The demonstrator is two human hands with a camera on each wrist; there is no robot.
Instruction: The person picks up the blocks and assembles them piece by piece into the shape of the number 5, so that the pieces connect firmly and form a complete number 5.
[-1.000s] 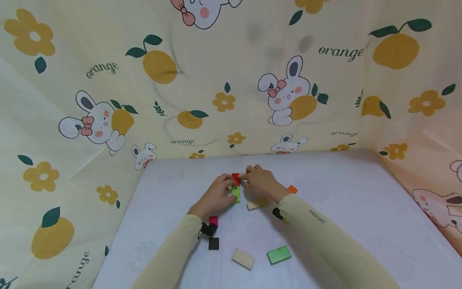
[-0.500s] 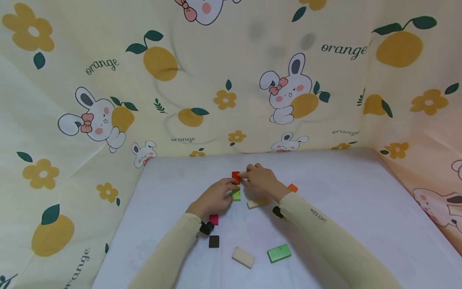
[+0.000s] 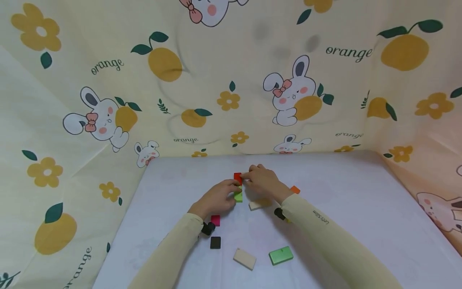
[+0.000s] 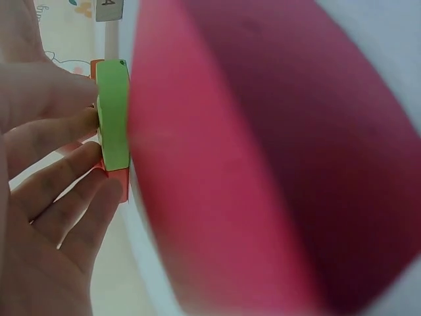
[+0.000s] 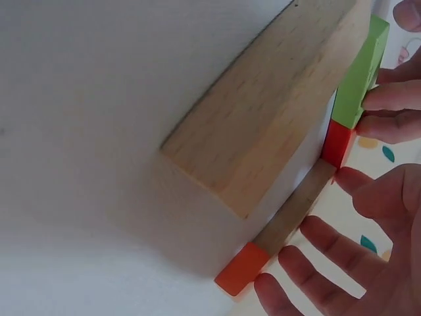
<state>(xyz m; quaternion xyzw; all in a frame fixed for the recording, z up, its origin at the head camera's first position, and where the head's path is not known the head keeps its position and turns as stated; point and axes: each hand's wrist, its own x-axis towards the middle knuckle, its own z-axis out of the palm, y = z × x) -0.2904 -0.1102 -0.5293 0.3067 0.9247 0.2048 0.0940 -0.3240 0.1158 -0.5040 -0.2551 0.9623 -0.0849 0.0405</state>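
Note:
In the head view my left hand [image 3: 218,196] rests its fingertips on a light green block [image 3: 238,197], which lies end to end with a red block [image 3: 237,178]. The left wrist view shows those fingers lying along the green block [image 4: 115,118], with the red block [image 4: 118,184] at its end. My right hand [image 3: 263,180] reaches in from the other side. In the right wrist view its index fingertip touches the red block [image 5: 338,141]. Its other, slightly bent fingers lie along a thin wooden block [image 5: 296,204] that meets an orange block [image 5: 243,270].
A wooden block [image 3: 259,204] lies below my right hand. Nearer are a pink block [image 3: 215,220], a black block [image 3: 215,243], another wooden block [image 3: 244,259] and a green block [image 3: 280,255]. An orange block [image 3: 295,189] lies right. Patterned cloth [image 3: 202,92] stands behind the white table.
My left fingers have drawn back slightly from the red block onto the green one, and the thumb no longer shows at its near end. My right hand stays nearly still. The head view shifts slightly.

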